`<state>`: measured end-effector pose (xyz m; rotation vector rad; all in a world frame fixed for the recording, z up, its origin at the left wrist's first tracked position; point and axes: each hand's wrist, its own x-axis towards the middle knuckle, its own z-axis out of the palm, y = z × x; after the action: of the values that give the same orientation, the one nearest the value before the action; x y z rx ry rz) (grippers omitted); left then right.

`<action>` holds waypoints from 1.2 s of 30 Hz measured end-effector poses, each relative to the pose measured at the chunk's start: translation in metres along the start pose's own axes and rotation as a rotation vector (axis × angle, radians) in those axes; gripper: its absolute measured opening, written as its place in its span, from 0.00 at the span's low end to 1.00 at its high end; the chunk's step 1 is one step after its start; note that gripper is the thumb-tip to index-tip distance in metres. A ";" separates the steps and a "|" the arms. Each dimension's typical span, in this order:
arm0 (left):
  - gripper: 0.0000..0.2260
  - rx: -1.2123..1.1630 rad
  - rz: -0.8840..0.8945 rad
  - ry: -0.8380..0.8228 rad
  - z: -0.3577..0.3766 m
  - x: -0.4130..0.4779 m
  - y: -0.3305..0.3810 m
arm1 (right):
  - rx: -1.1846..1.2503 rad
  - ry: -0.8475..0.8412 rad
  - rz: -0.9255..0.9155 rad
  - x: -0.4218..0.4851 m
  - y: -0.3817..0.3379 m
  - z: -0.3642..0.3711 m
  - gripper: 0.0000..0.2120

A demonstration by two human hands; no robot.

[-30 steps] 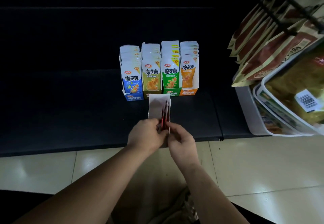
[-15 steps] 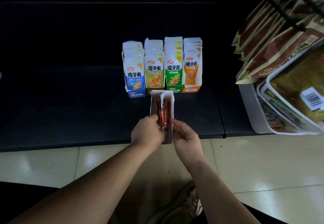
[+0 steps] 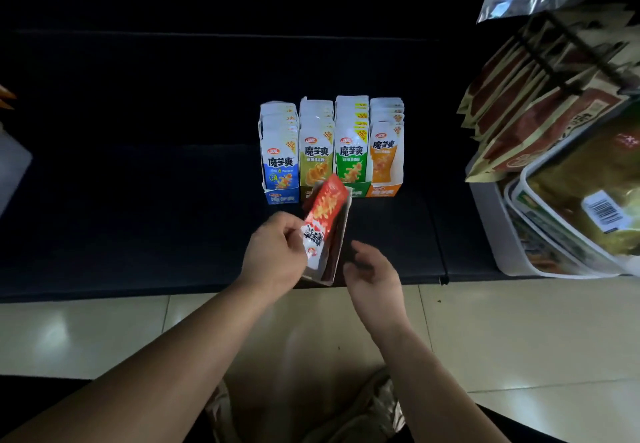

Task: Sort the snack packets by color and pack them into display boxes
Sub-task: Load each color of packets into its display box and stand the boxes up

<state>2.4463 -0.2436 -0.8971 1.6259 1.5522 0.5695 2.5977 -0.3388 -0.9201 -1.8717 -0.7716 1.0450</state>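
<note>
Left hand (image 3: 277, 255) pinches a red snack packet (image 3: 325, 210), tilted over the open display box (image 3: 341, 238). Right hand (image 3: 374, 273) beside the box holds nothing, fingers loosely curled.

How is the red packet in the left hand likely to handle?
The red packet looks thin and flat, so probably light and bendy. Its glossy film may slip, since the left hand pinches only one end.

Dim light here, a low black shelf (image 3: 138, 217) running across, glossy cream floor tiles (image 3: 519, 331) in front, hanging bags (image 3: 519, 113) and a white bin (image 3: 491, 221) at right.
</note>
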 end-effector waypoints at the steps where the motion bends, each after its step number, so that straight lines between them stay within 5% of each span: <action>1: 0.04 -0.036 -0.027 0.018 -0.003 0.001 0.001 | -0.013 0.034 -0.009 0.001 -0.006 -0.001 0.19; 10: 0.03 -0.604 -0.367 -0.161 -0.013 -0.010 0.013 | 0.283 -0.151 0.111 -0.003 -0.062 -0.001 0.06; 14: 0.02 -0.428 -0.280 -0.284 -0.009 -0.018 0.009 | 0.397 0.002 0.096 0.001 -0.061 -0.004 0.02; 20: 0.05 -0.041 -0.141 -0.147 -0.010 -0.011 -0.011 | 0.161 0.133 -0.221 0.007 -0.071 -0.024 0.04; 27: 0.07 -0.069 -0.157 -0.240 0.001 -0.013 -0.025 | 0.035 -0.039 -0.278 0.013 -0.066 -0.008 0.03; 36: 0.10 -0.164 -0.174 -0.162 -0.001 0.008 -0.025 | -0.100 -0.246 -0.203 0.037 -0.047 0.008 0.04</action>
<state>2.4317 -0.2379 -0.9177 1.3634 1.4694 0.4469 2.6025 -0.2849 -0.8947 -1.7226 -1.1510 1.1358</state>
